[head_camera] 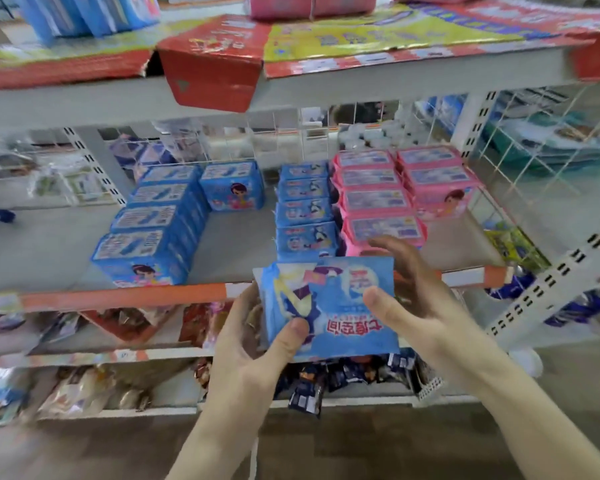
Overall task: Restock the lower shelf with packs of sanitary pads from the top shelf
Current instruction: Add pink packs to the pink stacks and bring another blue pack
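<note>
Blue and flat, the held pack (329,306) sits just in front of the lower shelf's orange edge (125,296), its printed face turned upside down. The left hand (253,344) grips its lower left corner, thumb pressed on the front and fingers curled behind. The right hand (409,296) holds the pack's right side, thumb laid on the front, the other fingers spread fairly wide behind it. Just beyond that edge, a row of matching blue packs (305,209) lies on the shelf, with pink packs (378,199) touching their right side.
</note>
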A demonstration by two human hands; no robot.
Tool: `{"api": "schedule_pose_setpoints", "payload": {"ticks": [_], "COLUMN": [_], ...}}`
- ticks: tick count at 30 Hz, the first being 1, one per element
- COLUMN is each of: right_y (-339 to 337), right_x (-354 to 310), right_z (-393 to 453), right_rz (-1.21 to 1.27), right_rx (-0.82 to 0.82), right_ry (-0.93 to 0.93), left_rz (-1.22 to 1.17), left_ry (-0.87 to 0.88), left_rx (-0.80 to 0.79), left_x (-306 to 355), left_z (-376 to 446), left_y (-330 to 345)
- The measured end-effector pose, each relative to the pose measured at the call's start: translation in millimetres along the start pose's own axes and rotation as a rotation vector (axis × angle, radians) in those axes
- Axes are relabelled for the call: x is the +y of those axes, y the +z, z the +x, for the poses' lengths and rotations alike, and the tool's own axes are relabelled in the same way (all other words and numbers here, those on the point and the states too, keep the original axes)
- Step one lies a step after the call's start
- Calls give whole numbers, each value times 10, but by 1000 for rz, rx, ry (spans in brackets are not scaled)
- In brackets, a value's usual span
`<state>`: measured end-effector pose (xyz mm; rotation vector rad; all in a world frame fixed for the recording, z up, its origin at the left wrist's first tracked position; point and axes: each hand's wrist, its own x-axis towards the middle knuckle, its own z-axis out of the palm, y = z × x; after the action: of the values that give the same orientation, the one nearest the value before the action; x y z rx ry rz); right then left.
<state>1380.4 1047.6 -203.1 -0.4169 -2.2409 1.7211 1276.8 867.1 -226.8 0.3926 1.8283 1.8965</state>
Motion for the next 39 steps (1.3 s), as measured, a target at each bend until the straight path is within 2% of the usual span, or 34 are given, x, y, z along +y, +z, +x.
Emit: {"api": "schedule_pose_setpoints", "payload": {"ticks": [4,10,17,22,27,32,39], "right_y": [163,545,1144,1707,1708,1263,873], "right_x": [-9,36,-114,-38,104,147,80], "right_z": [5,-5,34,-14,-60,-31,63], "right_rz": [10,215,411,485,409,257,233], "right_rx": [32,217,496,529,432,365,-21], "right_ry": [29,63,2,44,134,78,70], "left_rz": [-11,-213,-297,-329,-251,-41,247], "left_ry": [-1,-62,-143,-112,-144,-173,-166], "left_rx": [-40,-138,-154,-114,-109,-228,-516], "left_x": [-16,-69,-233,-287,-329,-268,44], "left_z": [65,128,112,125,178,205,316], "left_y": [-182,-438,-633,-730,-940,-1105,-1047]}}
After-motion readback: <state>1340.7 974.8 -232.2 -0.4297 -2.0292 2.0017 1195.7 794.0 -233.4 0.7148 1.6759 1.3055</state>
